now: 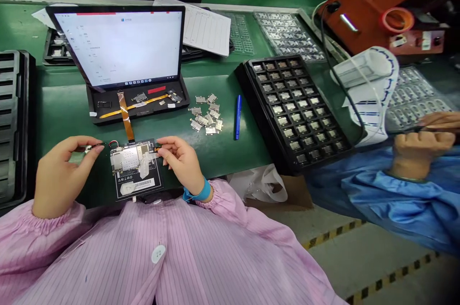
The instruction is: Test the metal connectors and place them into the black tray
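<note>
A circuit board (130,157) with silver shields lies on a black labelled plate (122,189) near the table's front edge. At its left, my left hand (66,166) pinches a small dark-and-silver part (88,149) beside thin red and black wires (113,143). My right hand (184,163) is closed at the board's right edge, thumb and forefinger together by a small orange piece; its exact hold is hard to see. An orange flex cable (125,118) runs from the board's top up to a lit screen (122,49) standing in a black tray (143,113).
Several small metal-shielded modules (208,116) lie loose right of the screen, near a blue pen (238,117). Farther right stands a black compartment tray (294,108) full of modules. A co-worker's hand (413,152) and blue sleeve are at the right. Black trays (14,123) stand at the left.
</note>
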Action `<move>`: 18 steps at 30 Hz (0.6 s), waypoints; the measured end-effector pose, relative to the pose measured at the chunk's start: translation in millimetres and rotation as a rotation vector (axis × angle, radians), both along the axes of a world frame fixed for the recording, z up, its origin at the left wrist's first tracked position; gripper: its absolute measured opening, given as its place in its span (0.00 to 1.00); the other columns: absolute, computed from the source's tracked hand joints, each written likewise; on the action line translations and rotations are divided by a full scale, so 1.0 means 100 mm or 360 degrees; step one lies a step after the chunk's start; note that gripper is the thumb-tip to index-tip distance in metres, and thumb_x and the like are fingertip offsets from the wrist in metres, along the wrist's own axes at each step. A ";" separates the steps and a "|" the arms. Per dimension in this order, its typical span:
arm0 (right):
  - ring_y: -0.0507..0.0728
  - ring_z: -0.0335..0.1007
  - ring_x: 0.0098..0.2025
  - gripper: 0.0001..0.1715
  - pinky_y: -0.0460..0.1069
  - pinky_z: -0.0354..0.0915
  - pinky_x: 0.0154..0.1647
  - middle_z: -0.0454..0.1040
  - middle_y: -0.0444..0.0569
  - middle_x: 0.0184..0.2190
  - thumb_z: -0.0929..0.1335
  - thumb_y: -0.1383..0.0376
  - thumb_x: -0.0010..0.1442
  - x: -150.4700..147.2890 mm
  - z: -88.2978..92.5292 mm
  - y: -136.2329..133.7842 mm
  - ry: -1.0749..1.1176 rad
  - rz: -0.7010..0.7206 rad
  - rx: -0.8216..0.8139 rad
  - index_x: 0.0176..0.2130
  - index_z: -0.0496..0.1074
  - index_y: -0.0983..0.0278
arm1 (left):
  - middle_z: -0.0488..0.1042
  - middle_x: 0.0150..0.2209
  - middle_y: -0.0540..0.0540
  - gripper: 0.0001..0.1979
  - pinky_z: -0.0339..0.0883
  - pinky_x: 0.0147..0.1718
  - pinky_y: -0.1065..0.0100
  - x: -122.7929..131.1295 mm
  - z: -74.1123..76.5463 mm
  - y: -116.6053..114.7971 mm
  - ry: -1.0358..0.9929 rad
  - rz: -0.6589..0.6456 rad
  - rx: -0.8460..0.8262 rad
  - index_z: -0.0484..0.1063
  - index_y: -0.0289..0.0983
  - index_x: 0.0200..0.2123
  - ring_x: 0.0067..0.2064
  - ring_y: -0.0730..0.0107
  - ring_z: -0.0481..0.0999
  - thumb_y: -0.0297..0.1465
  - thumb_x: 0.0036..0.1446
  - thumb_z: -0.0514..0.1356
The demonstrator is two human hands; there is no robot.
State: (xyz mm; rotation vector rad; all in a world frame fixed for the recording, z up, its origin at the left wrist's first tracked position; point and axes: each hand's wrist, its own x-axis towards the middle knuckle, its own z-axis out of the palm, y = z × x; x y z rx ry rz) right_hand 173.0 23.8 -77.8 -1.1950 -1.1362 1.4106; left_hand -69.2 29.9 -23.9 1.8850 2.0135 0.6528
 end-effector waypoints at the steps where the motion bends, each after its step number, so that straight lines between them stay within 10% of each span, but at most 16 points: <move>1: 0.48 0.66 0.26 0.10 0.46 0.65 0.27 0.74 0.43 0.29 0.67 0.66 0.59 0.01 0.01 0.00 0.0005 0.0011 0.0000 0.42 0.72 0.61 | 0.78 0.37 0.53 0.08 0.65 0.40 0.69 0.06 -0.01 -0.04 -0.0057 0.0010 -0.0008 0.76 0.42 0.38 0.38 0.67 0.76 0.37 0.56 0.63; 18: 0.49 0.68 0.27 0.04 0.45 0.65 0.30 0.74 0.42 0.28 0.64 0.69 0.60 0.28 0.13 -0.13 -0.0109 0.0172 0.0104 0.39 0.64 0.61 | 0.76 0.35 0.53 0.08 0.74 0.33 0.69 1.01 -0.07 0.00 -0.0518 -0.0271 0.0137 0.73 0.49 0.38 0.33 0.68 0.76 0.29 0.56 0.61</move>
